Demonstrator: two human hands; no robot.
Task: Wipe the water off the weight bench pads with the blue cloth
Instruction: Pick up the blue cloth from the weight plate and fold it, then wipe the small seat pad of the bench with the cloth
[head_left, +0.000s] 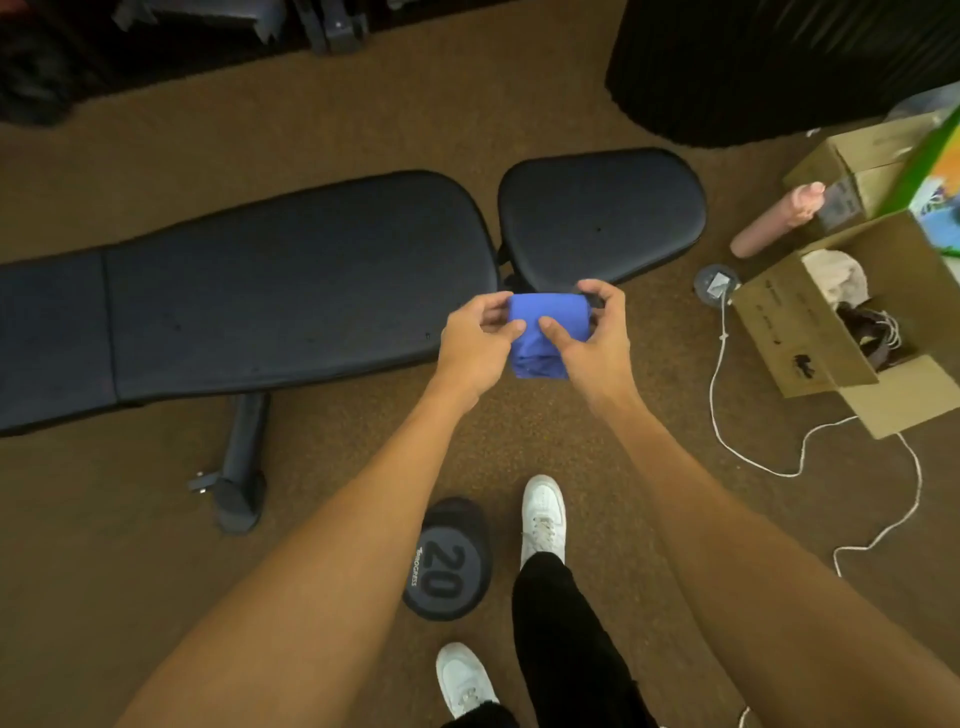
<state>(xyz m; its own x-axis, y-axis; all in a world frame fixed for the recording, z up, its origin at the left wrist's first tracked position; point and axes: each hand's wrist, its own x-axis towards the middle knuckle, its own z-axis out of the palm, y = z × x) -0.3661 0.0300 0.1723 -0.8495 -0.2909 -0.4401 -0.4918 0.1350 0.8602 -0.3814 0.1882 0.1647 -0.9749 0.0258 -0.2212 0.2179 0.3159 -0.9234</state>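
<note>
Bench pads (291, 291) lie unobstructed; cardboard box (831, 332) crowds the right.

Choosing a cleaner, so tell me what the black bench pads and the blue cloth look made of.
Long black bench pad and short rounded black seat pad: probably vinyl or faux leather over padding; fine grain, dull sheen, a cross seam. Folded blue cloth: soft matte textile, perhaps cotton or microfibre; it bunches into rounded folds.
</note>
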